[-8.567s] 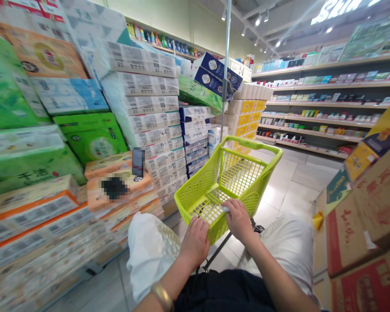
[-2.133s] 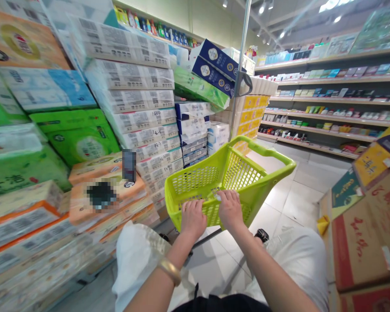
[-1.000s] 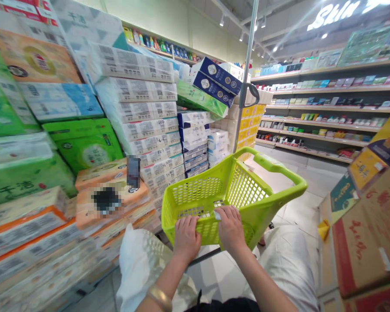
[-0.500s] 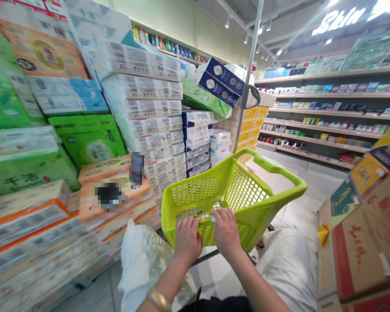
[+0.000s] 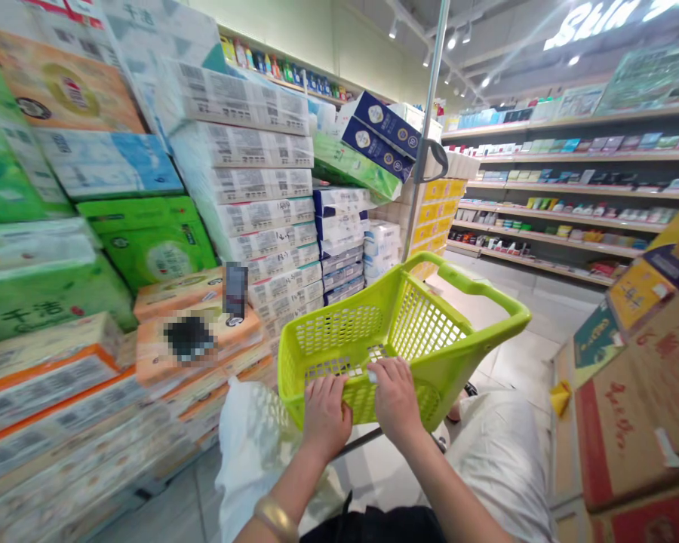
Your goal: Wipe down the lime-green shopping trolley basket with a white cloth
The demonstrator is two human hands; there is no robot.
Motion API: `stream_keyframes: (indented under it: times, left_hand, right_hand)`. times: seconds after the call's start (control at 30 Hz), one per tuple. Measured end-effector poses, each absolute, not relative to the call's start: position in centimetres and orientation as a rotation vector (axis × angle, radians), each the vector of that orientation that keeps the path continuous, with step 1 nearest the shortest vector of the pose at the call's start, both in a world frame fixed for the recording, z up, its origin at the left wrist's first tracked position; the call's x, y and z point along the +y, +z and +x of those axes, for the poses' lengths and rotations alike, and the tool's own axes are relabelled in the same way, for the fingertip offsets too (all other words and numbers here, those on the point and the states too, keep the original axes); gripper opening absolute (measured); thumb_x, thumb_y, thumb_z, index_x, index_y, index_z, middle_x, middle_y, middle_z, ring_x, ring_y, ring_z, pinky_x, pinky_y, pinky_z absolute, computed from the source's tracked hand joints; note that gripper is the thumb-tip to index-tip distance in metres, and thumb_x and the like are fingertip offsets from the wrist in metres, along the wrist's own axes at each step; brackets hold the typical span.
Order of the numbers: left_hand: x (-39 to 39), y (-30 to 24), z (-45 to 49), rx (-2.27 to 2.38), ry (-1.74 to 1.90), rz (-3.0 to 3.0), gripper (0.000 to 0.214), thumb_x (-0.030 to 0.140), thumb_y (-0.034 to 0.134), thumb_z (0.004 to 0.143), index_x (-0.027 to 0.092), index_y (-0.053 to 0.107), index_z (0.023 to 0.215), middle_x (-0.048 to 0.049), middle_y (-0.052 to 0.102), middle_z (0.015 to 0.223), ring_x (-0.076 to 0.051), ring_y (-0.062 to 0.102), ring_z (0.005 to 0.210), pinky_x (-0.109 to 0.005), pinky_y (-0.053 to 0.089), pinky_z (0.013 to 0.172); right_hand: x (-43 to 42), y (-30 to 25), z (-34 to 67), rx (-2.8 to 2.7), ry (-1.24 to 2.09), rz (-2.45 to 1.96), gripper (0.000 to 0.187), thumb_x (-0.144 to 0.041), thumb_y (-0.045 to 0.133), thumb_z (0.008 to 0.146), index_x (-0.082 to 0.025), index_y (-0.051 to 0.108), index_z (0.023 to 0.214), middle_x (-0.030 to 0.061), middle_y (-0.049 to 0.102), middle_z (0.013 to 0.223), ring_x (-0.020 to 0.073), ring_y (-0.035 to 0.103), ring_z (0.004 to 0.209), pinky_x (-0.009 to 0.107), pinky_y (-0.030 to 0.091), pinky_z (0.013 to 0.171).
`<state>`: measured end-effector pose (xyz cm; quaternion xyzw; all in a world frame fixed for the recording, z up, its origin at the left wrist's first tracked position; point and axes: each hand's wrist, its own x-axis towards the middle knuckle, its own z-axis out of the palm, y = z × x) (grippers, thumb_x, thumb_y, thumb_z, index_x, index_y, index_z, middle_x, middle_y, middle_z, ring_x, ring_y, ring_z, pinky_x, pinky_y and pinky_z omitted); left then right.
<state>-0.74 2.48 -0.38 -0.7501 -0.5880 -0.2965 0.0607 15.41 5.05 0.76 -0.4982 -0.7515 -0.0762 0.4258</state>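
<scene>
A lime-green plastic shopping basket with pierced walls stands in front of me, its long loop handle pointing to the far right. Nothing but its own lattice shows inside. On the near rim, my left hand is closed, fingers hooked over the edge. My right hand grips the same rim a little to the right. A small white bit shows at its fingertips; I cannot make out what it is. Both thumbs are partly hidden. A gold bangle circles my left wrist.
Tissue packs are piled at my left, with a tall stack of wrapped packs behind. A metal pole rises beyond the basket. Cardboard cartons line the right side. Product shelves span the back, across a tiled floor.
The view has shifted slightly, so the basket and stacks sit a touch further left. Both hands keep the same hold on the rim.
</scene>
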Motion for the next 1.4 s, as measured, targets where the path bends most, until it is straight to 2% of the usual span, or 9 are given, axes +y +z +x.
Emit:
stream_keyframes:
  times: [0.1, 0.27, 0.43, 0.53, 0.8, 1.03, 1.27, 1.4]
  left_hand:
    - [2.4, -0.4, -0.9, -1.753, -0.911, -2.275, 0.039, 0.011, 0.050, 0.070, 0.020, 0.056, 0.108, -0.0055, 0.060, 0.096, -0.024, 0.052, 0.095, -0.039, 0.038, 0.090]
    - [2.1, -0.4, -0.9, -1.752, -0.928, -2.249, 0.037, 0.011, 0.050, 0.071, 0.020, 0.056, 0.107, -0.0053, 0.060, 0.094, -0.024, 0.052, 0.094, -0.039, 0.038, 0.089]
    - [2.1, -0.6, -0.9, -1.750, -0.924, -2.234, 0.037, 0.010, 0.050, 0.072, 0.020, 0.056, 0.107, -0.0054, 0.060, 0.095, -0.024, 0.052, 0.094, -0.039, 0.037, 0.090]
    - [2.1, -0.7, -1.1, -1.737, -0.918, -2.256, 0.039, 0.010, 0.049, 0.072, 0.019, 0.055, 0.109, -0.0060, 0.059, 0.097, -0.025, 0.051, 0.095, -0.039, 0.037, 0.091]
    - [1.9, -0.8, -0.9, -1.769, -0.957, -2.247, 0.038, 0.011, 0.049, 0.072, 0.020, 0.055, 0.108, -0.0064, 0.059, 0.097, -0.026, 0.051, 0.097, -0.041, 0.036, 0.092]
    - [1.9, -0.5, -1.0, -1.765, -0.937, -2.278, 0.040, 0.010, 0.049, 0.070, 0.020, 0.055, 0.109, -0.0062, 0.060, 0.097, -0.025, 0.051, 0.096, -0.041, 0.037, 0.090]
    - [1.9, -0.7, -1.0, -1.745, -0.942, -2.237, 0.040, 0.010, 0.050, 0.070, 0.020, 0.056, 0.108, -0.0059, 0.060, 0.096, -0.025, 0.053, 0.095, -0.039, 0.038, 0.090]
    - [2.0, -0.6, -0.8, -1.745, -0.946, -2.229, 0.039, 0.011, 0.050, 0.071, 0.020, 0.056, 0.108, -0.0061, 0.060, 0.096, -0.025, 0.053, 0.095, -0.040, 0.038, 0.090]
  right_hand:
    - [5.2, 1.0, 16.3, -1.826, -0.206, -1.268, 0.038, -0.002, 0.042, 0.076, -0.020, 0.064, 0.100, 0.0055, 0.063, 0.097, 0.0205, 0.051, 0.100, 0.039, 0.030, 0.107]
    - [6.3, 2.2, 21.5, -1.513, -0.398, -1.455, 0.034, -0.009, 0.040, 0.081, -0.019, 0.065, 0.103, 0.0084, 0.060, 0.104, 0.0245, 0.048, 0.107, 0.046, 0.028, 0.107]
    - [5.3, 1.4, 17.7, -1.743, -0.300, -1.348, 0.036, -0.004, 0.041, 0.077, -0.020, 0.065, 0.099, 0.0058, 0.062, 0.096, 0.0211, 0.051, 0.098, 0.041, 0.028, 0.108]
    - [4.8, 1.0, 16.0, -1.853, -0.234, -1.250, 0.037, -0.002, 0.042, 0.076, -0.021, 0.064, 0.100, 0.0050, 0.063, 0.097, 0.0201, 0.052, 0.101, 0.039, 0.028, 0.109]
    - [6.2, 2.3, 21.7, -1.499, -0.428, -1.456, 0.034, -0.009, 0.041, 0.080, -0.018, 0.064, 0.104, 0.0088, 0.060, 0.103, 0.0251, 0.049, 0.106, 0.047, 0.028, 0.108]
    - [4.6, 0.8, 15.1, -1.931, -0.188, -1.169, 0.041, 0.000, 0.041, 0.075, -0.021, 0.064, 0.103, 0.0050, 0.063, 0.098, 0.0195, 0.053, 0.102, 0.038, 0.029, 0.109]
    - [6.5, 2.1, 22.2, -1.563, -0.407, -1.405, 0.034, -0.008, 0.041, 0.080, -0.018, 0.065, 0.102, 0.0082, 0.060, 0.105, 0.0242, 0.049, 0.107, 0.047, 0.030, 0.107]
    - [6.1, 1.9, 20.5, -1.621, -0.369, -1.418, 0.035, -0.007, 0.042, 0.078, -0.018, 0.065, 0.101, 0.0078, 0.061, 0.101, 0.0234, 0.050, 0.102, 0.046, 0.028, 0.108]
